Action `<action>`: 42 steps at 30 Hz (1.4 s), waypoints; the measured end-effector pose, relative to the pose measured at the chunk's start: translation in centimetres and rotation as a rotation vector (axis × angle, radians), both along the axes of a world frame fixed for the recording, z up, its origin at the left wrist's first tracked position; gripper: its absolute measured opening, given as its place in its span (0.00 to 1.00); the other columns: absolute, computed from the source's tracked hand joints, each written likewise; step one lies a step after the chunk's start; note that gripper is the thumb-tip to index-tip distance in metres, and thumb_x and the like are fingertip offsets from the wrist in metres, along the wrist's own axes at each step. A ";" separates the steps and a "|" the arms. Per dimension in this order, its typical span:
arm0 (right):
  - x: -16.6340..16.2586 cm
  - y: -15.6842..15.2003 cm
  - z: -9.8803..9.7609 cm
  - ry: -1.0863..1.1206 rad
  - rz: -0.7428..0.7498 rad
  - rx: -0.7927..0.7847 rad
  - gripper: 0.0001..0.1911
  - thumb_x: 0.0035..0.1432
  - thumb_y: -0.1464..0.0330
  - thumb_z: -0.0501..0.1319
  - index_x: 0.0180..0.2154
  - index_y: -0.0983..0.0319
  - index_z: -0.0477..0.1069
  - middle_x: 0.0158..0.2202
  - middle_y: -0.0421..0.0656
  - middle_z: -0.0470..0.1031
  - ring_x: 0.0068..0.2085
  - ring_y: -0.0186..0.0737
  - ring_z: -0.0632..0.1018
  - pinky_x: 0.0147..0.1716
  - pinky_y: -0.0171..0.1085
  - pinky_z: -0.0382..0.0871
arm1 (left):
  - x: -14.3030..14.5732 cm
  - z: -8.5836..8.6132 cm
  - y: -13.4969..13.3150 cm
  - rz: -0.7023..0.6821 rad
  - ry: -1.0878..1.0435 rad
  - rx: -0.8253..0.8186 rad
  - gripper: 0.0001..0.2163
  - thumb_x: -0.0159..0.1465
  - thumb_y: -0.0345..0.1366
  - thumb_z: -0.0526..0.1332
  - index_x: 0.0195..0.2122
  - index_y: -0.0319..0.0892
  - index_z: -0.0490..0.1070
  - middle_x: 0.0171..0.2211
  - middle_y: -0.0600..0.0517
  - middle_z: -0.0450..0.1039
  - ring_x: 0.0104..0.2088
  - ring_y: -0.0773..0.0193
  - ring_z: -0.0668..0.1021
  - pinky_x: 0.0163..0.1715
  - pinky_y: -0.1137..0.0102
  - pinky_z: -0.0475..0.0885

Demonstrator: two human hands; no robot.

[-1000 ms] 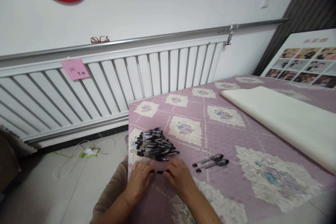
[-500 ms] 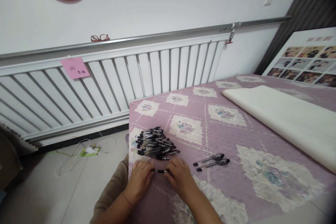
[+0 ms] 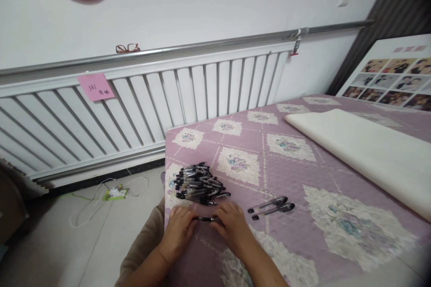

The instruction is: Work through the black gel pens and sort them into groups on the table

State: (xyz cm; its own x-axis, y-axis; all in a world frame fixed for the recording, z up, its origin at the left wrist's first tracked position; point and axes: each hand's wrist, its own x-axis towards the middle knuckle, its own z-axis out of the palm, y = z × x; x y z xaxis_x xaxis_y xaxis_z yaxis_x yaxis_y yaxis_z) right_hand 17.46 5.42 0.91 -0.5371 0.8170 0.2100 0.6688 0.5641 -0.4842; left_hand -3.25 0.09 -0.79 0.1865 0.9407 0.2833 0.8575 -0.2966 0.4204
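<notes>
Between my two hands a black pen (image 3: 204,219) lies level, its dark grip showing and both ends hidden by fingers. My left hand (image 3: 181,228) is closed on its left end. At the other end, my right hand (image 3: 230,224) pinches the tip or its cap; I cannot tell which. Just beyond my hands lies a heap of several black pens (image 3: 198,183), close to the left edge of the surface. To the right of my right hand, a pair of capped clear pens (image 3: 272,206) rest side by side.
A purple flowered cover (image 3: 249,143) spreads over the surface. A cream folded pad (image 3: 363,152) lies at right, with a photo board (image 3: 393,74) behind it. Beyond the far edge stands a white radiator (image 3: 202,89). A power strip (image 3: 116,193) with cables is on the floor.
Hardly anything differs. Both hands keep hold of the pen in the same spot, with the right hand's fingers shifted very slightly.
</notes>
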 end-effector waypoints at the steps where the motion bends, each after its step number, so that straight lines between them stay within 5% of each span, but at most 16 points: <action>1: 0.3 0.2 0.0 0.001 -0.024 0.017 0.07 0.56 0.69 0.64 0.38 0.55 0.73 0.41 0.42 0.75 0.46 0.45 0.72 0.47 0.45 0.59 | 0.0 -0.1 0.0 0.001 -0.004 0.004 0.07 0.66 0.34 0.53 0.38 0.46 0.71 0.36 0.51 0.73 0.39 0.57 0.73 0.44 0.60 0.65; 8: 1.7 2.5 0.1 -0.165 -0.325 0.146 0.12 0.62 0.68 0.56 0.47 0.56 0.71 0.47 0.45 0.75 0.49 0.47 0.71 0.46 0.45 0.58 | -0.1 -0.2 0.1 0.003 -0.020 0.005 0.07 0.66 0.33 0.53 0.38 0.45 0.71 0.36 0.51 0.73 0.39 0.57 0.73 0.45 0.59 0.65; 13: 0.9 3.4 -0.2 -0.212 -0.264 0.126 0.14 0.63 0.71 0.55 0.49 0.55 0.70 0.52 0.43 0.74 0.55 0.46 0.68 0.51 0.45 0.55 | -0.1 -0.3 0.1 0.000 -0.013 0.003 0.07 0.66 0.33 0.54 0.39 0.45 0.71 0.36 0.51 0.73 0.39 0.57 0.73 0.45 0.59 0.64; 20: 0.9 3.1 0.0 -0.278 -0.267 0.121 0.09 0.61 0.69 0.58 0.42 0.56 0.73 0.41 0.44 0.76 0.47 0.47 0.72 0.45 0.45 0.56 | -0.2 -0.7 0.1 -0.011 -0.009 0.006 0.07 0.67 0.34 0.54 0.40 0.45 0.71 0.36 0.50 0.72 0.40 0.57 0.72 0.44 0.59 0.65; 30: 2.6 1.2 0.2 -0.010 -0.200 0.148 0.08 0.62 0.69 0.57 0.43 0.55 0.71 0.40 0.42 0.75 0.44 0.45 0.72 0.43 0.41 0.58 | -0.1 -0.9 0.2 0.009 0.009 0.044 0.08 0.65 0.32 0.57 0.44 0.46 0.72 0.37 0.50 0.73 0.41 0.55 0.72 0.44 0.58 0.65; 42: 3.6 -0.4 -0.4 0.011 -0.049 0.103 0.14 0.57 0.74 0.59 0.43 0.53 0.72 0.41 0.41 0.76 0.46 0.43 0.72 0.48 0.44 0.56 | -0.2 -0.9 0.1 0.007 0.009 0.062 0.08 0.66 0.34 0.55 0.43 0.46 0.72 0.38 0.49 0.73 0.41 0.55 0.73 0.43 0.58 0.66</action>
